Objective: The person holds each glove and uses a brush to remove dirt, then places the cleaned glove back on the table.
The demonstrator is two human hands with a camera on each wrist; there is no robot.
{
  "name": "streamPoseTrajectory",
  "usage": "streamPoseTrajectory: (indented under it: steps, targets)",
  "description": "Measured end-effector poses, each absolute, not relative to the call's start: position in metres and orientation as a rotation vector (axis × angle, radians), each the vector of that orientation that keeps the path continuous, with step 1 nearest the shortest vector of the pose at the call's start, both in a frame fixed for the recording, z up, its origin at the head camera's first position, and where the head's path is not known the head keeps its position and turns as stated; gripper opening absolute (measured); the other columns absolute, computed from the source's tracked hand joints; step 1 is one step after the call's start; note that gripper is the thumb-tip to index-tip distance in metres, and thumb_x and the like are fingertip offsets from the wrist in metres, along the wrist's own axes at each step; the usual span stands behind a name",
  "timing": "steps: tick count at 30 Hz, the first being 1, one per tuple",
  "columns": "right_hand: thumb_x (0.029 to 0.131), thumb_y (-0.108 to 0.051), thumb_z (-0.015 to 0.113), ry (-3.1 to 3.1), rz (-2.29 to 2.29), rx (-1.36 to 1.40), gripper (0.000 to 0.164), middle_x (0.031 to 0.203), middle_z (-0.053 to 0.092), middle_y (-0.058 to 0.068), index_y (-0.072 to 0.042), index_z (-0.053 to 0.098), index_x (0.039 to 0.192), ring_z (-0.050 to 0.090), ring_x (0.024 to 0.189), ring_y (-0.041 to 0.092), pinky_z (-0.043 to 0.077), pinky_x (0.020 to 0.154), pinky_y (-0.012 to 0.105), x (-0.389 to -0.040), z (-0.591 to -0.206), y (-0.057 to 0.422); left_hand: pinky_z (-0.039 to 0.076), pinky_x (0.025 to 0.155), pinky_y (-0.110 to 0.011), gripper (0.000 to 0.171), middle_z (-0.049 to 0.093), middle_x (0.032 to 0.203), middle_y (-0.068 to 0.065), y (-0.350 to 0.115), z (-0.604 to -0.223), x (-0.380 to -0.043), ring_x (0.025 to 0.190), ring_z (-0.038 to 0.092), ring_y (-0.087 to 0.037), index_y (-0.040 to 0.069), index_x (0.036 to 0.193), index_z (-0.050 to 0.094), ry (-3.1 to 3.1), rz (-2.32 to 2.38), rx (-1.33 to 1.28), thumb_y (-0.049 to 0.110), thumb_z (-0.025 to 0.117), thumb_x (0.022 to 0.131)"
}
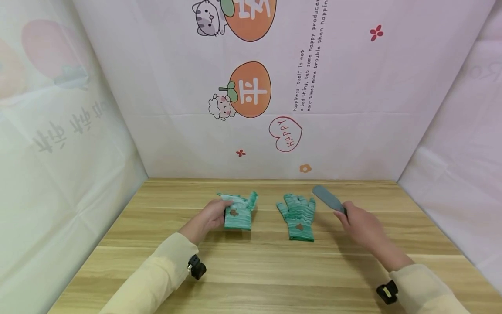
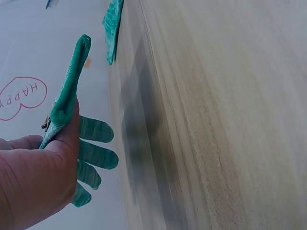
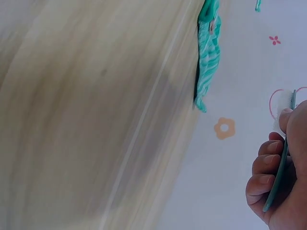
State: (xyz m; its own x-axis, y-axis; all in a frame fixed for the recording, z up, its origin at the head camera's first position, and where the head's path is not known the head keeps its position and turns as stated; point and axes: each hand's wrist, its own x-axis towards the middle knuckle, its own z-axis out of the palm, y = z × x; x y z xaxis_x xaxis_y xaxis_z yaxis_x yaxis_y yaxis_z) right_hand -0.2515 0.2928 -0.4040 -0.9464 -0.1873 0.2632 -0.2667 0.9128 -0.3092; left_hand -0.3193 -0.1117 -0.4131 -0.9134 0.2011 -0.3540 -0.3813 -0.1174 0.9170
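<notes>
My left hand (image 1: 214,213) pinches one green-and-white knit glove (image 1: 239,213) by its side, the thumb on top. That glove is raised off the tabletop, as the left wrist view shows, its fingers hanging away from my hand; a brown stain marks it. A matching glove (image 1: 301,213) lies flat on the table between my hands, with a brown stain near its cuff. In my right hand (image 1: 362,224) I grip a flat grey-green brush (image 1: 328,197) above the table; in the right wrist view, pale bristles (image 3: 283,116) seem to show beside the thumb.
The wood-grain tabletop (image 1: 266,270) reaches back to a white printed cloth wall (image 1: 345,144). White cloth also hangs along the left (image 1: 90,174) and right (image 1: 443,174) sides. A small black device (image 1: 196,267) sits at my left wrist and another (image 1: 387,292) at my right.
</notes>
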Motion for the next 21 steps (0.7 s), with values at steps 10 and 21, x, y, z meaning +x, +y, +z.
streamPoseTrajectory:
  steps: [10,21]
  targets:
    - [0.103,-0.028,0.049,-2.833,0.504,0.408,0.029,0.062,0.042,0.002,0.0,0.048,0.095,0.039,0.05,0.015,0.032,0.045,0.029,-0.25,-0.399,0.274,0.056,0.076,-0.034,0.03,0.065,0.094,-0.01,-0.104,-0.408,-0.31,0.082,0.067,-0.017,-0.008,0.124,0.048,1.714,2.105,-0.124,0.014,0.038,0.106]
    - [0.102,-0.027,0.054,-2.809,0.493,0.449,0.027,0.061,0.042,0.001,-0.001,0.049,0.094,0.039,0.048,0.014,0.032,0.045,0.029,-0.247,-0.394,0.252,0.056,0.072,-0.032,0.03,0.064,0.091,-0.009,-0.099,-0.404,-0.303,0.079,0.066,-0.016,-0.006,0.12,0.05,1.67,2.126,-0.095,0.018,0.036,0.107]
